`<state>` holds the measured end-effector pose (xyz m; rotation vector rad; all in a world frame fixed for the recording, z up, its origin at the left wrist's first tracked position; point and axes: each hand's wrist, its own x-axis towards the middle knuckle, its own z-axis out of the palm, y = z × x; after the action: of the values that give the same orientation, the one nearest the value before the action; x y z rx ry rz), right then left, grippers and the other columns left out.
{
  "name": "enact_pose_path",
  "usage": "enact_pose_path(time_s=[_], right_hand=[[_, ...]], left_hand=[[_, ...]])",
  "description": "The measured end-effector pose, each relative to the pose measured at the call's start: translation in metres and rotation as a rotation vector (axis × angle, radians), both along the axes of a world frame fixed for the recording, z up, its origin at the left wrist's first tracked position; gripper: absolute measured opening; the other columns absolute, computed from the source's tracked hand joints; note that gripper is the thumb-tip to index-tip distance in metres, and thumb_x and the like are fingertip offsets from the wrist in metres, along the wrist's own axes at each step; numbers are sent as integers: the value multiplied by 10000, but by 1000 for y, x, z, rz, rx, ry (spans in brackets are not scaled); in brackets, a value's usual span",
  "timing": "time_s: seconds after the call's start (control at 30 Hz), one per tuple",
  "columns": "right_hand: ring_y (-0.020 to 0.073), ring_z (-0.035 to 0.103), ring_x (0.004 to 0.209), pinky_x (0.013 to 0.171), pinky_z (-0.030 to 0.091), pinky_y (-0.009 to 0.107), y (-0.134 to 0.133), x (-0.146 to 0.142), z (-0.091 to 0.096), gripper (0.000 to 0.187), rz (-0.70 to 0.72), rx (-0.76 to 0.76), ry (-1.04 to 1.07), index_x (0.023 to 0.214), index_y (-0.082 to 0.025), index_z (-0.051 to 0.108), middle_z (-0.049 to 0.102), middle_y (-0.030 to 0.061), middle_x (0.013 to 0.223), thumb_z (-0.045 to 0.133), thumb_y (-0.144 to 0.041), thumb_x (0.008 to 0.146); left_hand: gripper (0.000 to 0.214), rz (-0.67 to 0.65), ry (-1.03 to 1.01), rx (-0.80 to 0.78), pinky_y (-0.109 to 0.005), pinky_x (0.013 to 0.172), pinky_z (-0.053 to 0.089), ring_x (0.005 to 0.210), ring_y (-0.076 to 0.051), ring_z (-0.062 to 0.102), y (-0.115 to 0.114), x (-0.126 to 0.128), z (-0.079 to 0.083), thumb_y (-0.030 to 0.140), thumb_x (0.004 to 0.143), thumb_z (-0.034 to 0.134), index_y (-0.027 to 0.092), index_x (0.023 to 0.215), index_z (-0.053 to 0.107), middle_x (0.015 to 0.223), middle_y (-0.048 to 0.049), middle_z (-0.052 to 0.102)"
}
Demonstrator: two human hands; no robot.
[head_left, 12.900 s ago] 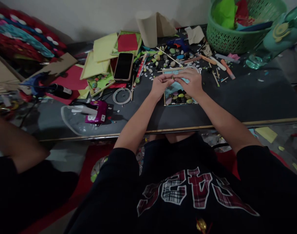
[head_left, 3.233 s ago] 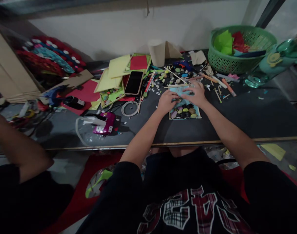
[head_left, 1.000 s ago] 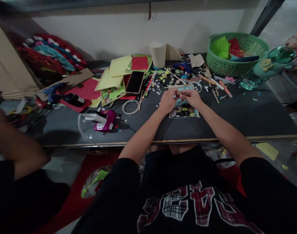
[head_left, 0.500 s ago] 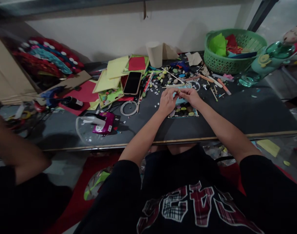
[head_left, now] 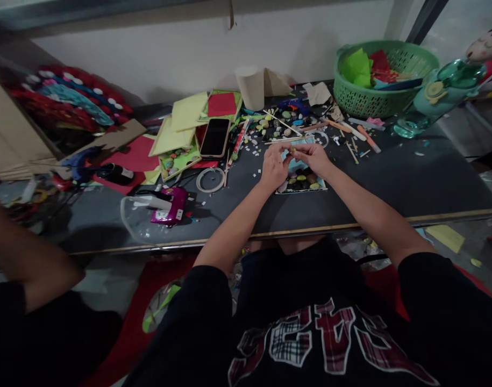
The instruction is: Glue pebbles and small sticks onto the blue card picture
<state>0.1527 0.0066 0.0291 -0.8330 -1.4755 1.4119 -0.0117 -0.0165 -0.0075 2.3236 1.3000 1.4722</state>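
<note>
Over the far half of a light-blue panel [head_left: 286, 155] edged with sticks, my left hand [head_left: 275, 165] and my right hand [head_left: 313, 157] meet at the fingertips. Both are closed in a pinch around a small yellowish pebble [head_left: 293, 152], mostly covered by the fingers. Dark, yellow and pale pebbles [head_left: 302, 180] cover the panel's near half, below my hands. A thin wooden stick [head_left: 276, 142] lies just beyond my left hand. Loose pebbles [head_left: 286, 114] are scattered on the dark table [head_left: 362, 193] behind the panel.
A phone [head_left: 215, 137] rests by yellow cards and frames to the left. Nearer stand a purple tape dispenser [head_left: 170, 206] and a clear ring [head_left: 211, 180]. A green basket [head_left: 385, 99] and a bottle figure [head_left: 439, 94] stand back right. Another person's arm [head_left: 28, 252] is at far left.
The view has shifted slightly, so the table's things appear a little further left. My two hands stay together above the panel, fingers still pinched around the pebble.
</note>
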Motion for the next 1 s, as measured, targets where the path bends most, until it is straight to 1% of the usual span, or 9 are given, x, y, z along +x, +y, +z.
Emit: enact_pose_path(time_s=[0.1,0.2,0.27,0.4,0.53,0.6,0.7,0.87,1.0], right_hand=[[87,511,605,631,476,255,-2,2,-2,509,-23,21,-1,777,-215,798,725,-1,748,888,-637,508],[91,517,616,629,468,254,-1,4,-6,487,-26,44,-18,817,-221,810,727,-2,753,881,-620,549],[95,508,608,617,464,260,-1,4,-7,502,-43,56,-31,819,-218,809,724,-4,748,873,-634,547],[92,480,586,602,455,262,-2,2,-4,484,-54,72,-34,756,-211,779,689,-16,686,876,-634,541],[103,511,629,626,465,264,-2,1,-2,446,-39,42,-9,735,-214,761,701,-10,717,890,-593,537],[99,515,631,642,472,266,-1,1,-4,430,-38,36,-14,766,-211,767,711,-5,751,883,-573,564],[94,529,622,660,485,260,3,3,-8,433,-22,46,-7,789,-216,783,716,-9,752,870,-589,586],[164,676,853,887,526,306,4,7,-6,469,43,147,-80,823,-240,807,758,6,846,821,-669,635],[191,696,862,906,542,346,0,6,-4,521,9,155,-117,835,-234,808,766,12,827,815,-706,614]], left_hand=[[446,-14,4,-37,-417,1009,476,1118,-222,633,1,1,1,606,1022,277,233,1182,461,1138,-117,654],[452,-37,15,-63,-428,1023,449,1136,-233,627,4,1,1,618,1013,300,229,1180,460,1164,-127,650],[450,-54,-3,-66,-432,1010,444,1122,-239,630,7,1,-2,616,1013,308,230,1204,436,1176,-131,645],[421,-32,22,16,-429,951,463,1098,-239,643,15,1,-13,607,1024,269,239,1191,388,1133,-117,654],[369,-13,13,89,-439,981,460,1145,-232,641,18,0,-18,574,1039,259,266,1228,337,1133,-95,658],[361,-19,-9,102,-440,1012,457,1141,-222,646,17,0,-16,563,1042,272,278,1260,314,1137,-83,652],[366,-16,17,97,-428,1016,463,1154,-219,640,14,-2,-10,568,1040,273,277,1246,350,1156,-85,646],[413,11,94,55,-402,971,475,1122,-225,649,6,-6,0,598,1023,319,242,1204,427,1148,-102,673],[476,55,115,33,-403,998,466,1140,-234,655,1,-9,3,626,1010,320,216,1198,471,1200,-129,672]])
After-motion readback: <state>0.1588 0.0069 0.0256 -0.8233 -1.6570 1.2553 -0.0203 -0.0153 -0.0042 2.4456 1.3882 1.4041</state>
